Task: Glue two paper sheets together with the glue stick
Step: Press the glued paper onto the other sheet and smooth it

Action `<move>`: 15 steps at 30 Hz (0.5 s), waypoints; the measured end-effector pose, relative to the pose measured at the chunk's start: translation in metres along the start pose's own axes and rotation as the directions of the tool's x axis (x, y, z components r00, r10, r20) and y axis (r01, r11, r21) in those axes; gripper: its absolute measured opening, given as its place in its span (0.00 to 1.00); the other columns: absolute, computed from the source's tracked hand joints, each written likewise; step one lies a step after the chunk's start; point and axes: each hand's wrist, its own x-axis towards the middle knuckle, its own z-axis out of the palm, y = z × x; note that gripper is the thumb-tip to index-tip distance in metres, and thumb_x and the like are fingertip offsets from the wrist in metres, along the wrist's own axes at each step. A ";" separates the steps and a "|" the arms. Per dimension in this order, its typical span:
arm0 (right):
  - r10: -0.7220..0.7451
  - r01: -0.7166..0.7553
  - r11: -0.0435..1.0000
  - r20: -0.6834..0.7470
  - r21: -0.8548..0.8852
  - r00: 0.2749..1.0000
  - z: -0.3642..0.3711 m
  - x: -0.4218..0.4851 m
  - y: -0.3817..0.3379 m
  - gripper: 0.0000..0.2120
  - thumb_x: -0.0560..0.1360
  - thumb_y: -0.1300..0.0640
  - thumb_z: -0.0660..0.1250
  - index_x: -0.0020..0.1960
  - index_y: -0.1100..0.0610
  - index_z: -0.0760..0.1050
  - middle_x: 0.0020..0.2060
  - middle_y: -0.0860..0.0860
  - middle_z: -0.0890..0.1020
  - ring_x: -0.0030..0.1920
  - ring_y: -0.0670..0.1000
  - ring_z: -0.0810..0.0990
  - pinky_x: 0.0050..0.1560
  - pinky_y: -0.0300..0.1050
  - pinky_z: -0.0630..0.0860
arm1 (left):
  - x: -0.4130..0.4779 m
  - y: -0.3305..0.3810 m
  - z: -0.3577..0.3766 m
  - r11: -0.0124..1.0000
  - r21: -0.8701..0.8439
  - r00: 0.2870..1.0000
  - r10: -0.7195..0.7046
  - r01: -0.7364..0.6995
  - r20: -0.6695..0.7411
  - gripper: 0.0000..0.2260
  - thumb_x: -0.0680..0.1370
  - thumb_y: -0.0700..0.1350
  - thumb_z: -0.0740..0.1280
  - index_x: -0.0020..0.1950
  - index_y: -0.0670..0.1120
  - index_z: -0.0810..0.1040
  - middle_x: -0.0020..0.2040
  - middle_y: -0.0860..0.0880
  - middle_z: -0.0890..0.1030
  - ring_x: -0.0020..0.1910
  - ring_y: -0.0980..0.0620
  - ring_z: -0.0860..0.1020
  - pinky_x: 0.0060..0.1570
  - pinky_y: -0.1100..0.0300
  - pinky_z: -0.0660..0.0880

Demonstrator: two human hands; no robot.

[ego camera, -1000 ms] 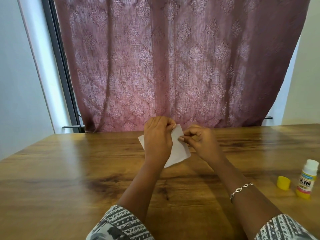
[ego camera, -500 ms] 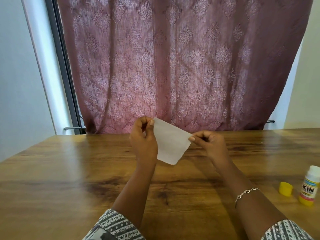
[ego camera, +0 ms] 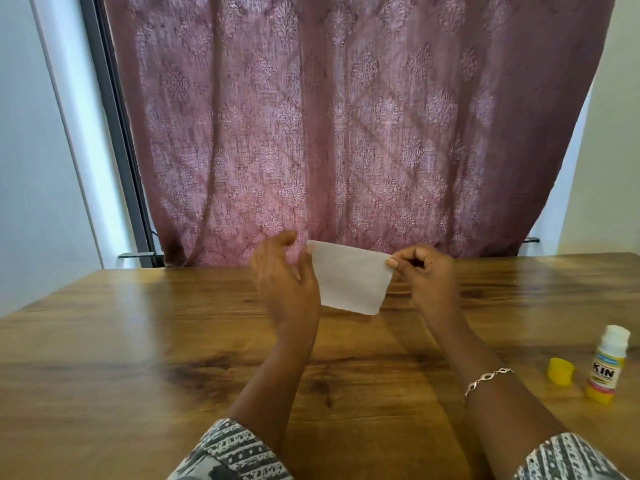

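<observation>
The right hand is pinching the paper by its right corner, holding it above the table, while the left hand is meeting its left edge, grip unclear; with the glue stick standing uncapped aside, the gluing is probably finishing.

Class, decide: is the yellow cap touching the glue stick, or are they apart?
Apart. The head view shows a strip of bare table between the yellow cap and the upright glue stick beside it.
</observation>
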 end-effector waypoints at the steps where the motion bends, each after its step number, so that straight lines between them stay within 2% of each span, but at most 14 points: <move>1: -0.023 0.023 0.999 0.007 -0.040 1.000 0.000 0.000 -0.001 0.06 0.69 0.65 0.69 0.35 0.58 0.76 0.34 0.47 0.77 0.37 0.44 0.76 0.39 0.32 0.73 | 0.000 0.000 0.001 0.985 0.081 0.988 0.149 -0.152 0.033 0.09 0.76 0.43 0.64 0.53 0.41 0.76 0.48 0.50 0.76 0.53 0.51 0.72 0.54 0.59 0.65; 3: -0.092 0.099 0.986 0.061 -0.131 0.994 0.001 -0.001 -0.003 0.03 0.69 0.65 0.69 0.37 0.62 0.78 0.34 0.48 0.76 0.38 0.48 0.75 0.41 0.39 0.73 | -0.003 0.001 0.006 0.924 0.145 0.931 0.334 -0.354 0.148 0.10 0.75 0.44 0.62 0.53 0.42 0.78 0.49 0.46 0.80 0.56 0.48 0.73 0.58 0.58 0.63; 7: -0.242 0.272 0.937 0.155 -0.220 0.958 0.006 -0.004 -0.011 0.04 0.68 0.64 0.70 0.36 0.64 0.78 0.31 0.45 0.73 0.37 0.43 0.72 0.40 0.31 0.68 | -0.011 0.002 0.014 0.843 0.169 0.843 0.453 -0.511 0.289 0.11 0.72 0.42 0.61 0.49 0.41 0.81 0.45 0.46 0.83 0.55 0.51 0.69 0.56 0.60 0.63; 11: -0.333 0.382 0.881 0.206 -0.281 0.920 0.010 -0.006 -0.017 0.05 0.67 0.62 0.68 0.35 0.64 0.77 0.32 0.52 0.76 0.35 0.45 0.71 0.39 0.29 0.66 | -0.009 -0.007 0.016 0.825 0.231 0.832 0.417 -0.515 0.366 0.12 0.72 0.47 0.61 0.42 0.42 0.80 0.39 0.47 0.82 0.49 0.53 0.68 0.50 0.60 0.62; 15: -0.327 0.390 0.872 0.241 -0.296 0.914 0.011 -0.005 -0.017 0.03 0.68 0.65 0.69 0.36 0.63 0.79 0.33 0.55 0.78 0.37 0.47 0.72 0.40 0.30 0.67 | -0.009 -0.005 0.016 0.860 0.215 0.842 0.351 -0.463 0.410 0.11 0.71 0.48 0.60 0.35 0.42 0.76 0.35 0.47 0.79 0.43 0.52 0.71 0.44 0.62 0.60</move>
